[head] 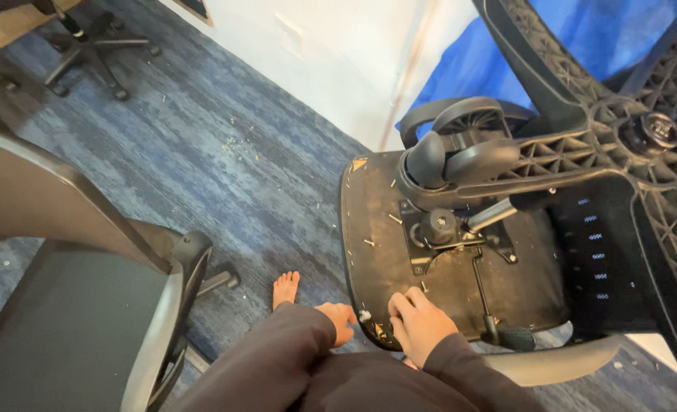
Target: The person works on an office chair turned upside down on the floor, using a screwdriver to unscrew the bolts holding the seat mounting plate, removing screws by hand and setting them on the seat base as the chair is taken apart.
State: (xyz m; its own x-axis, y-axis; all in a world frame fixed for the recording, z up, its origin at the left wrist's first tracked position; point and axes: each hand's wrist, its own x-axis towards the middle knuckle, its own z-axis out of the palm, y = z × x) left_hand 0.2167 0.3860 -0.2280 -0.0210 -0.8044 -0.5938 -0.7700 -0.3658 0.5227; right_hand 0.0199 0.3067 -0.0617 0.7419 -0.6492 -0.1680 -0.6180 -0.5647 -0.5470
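Carpet point(201, 145) in mottled blue runs under everything you see, littered with pale specks and chips near the white wall point(338, 53). At the far left a grey office chair point(71, 305) stands upright beside you, its dark seat and curved armrest filling the lower corner, and another wheeled chair base point(87, 53) sits well back at the top edge. Moving toward the middle, your bare foot point(285, 288) rests on the carpet, toes pointing away, just beyond your dark-sleeved knee. Your left hand point(340, 320) comes next, low against the near rim of the overturned chair seat point(377, 229); its fingers look loosely curled, but you cannot tell from this angle whether they grip the rim or only rest by it. Just to its right, your right hand point(419, 324) lies on the black underside of that seat, fingers bent and bunched together, fingertips pressing the surface near the edge, with nothing visibly held. The seat lies upside down, its metal mounting plate point(453, 240) and knob exposed in the centre, small pale bits scattered across it. Farther right, the star-shaped wheel base point(583, 137) with its caster point(468, 126) looms above the seat, and a blue sheet point(506, 53) hangs behind it.
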